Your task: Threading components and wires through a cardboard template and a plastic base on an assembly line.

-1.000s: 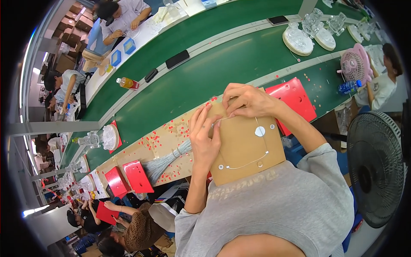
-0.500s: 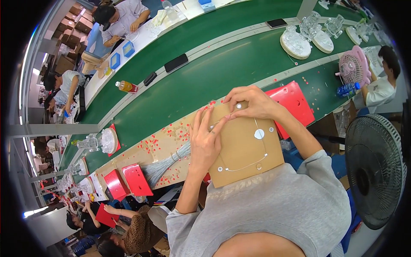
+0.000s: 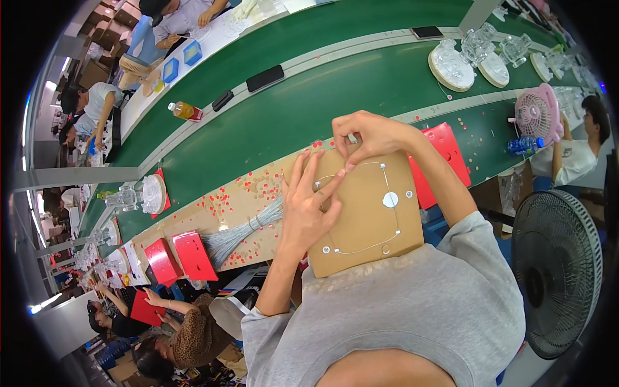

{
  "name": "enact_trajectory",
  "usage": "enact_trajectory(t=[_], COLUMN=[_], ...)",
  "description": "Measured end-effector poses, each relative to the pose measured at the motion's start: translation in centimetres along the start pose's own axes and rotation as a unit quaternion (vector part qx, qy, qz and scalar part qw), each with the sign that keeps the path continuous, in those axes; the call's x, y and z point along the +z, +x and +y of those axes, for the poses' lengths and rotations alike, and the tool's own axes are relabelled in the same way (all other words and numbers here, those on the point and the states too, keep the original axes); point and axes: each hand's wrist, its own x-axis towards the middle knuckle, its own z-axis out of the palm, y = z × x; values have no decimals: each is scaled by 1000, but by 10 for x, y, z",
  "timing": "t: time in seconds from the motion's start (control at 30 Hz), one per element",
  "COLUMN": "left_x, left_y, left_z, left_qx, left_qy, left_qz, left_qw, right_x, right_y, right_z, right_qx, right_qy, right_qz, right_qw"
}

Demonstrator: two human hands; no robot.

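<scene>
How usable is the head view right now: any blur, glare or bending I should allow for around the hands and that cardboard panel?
Head view: the left hand, right hand and cardboard panel are sharp and evenly lit, no glare on them; the fisheye bends the green conveyor belt into an arc; black vignette fills the corners; things near the rim, like the floor fan, look stretched and softer.

1. A long green conveyor belt [image 3: 309, 109] runs aslant across the room, pale rails along it.
2. A white tabletop [image 3: 213, 48] lies beyond it, where other people sit.
3. A black standing fan [image 3: 558, 271] is at the right; a small pink fan [image 3: 538, 116] stands further up.
4. Cardboard boxes [image 3: 97, 61] are stacked at the upper left.
5. Bright light [image 3: 48, 300] shows along the left edge.
</scene>
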Motion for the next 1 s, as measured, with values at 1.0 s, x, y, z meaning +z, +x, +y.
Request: enact_trajectory(t=[1.0], left_x=[2], left_y=[11], left_z=[-74], left_qx=[-266], left_qy=[-439], left_qz=[356], left_qw=[781], right_x=[128], right_y=[-88], right_z=[47], right_qx=[267], right_qy=[144], right_qz=[152], right_qw=[941])
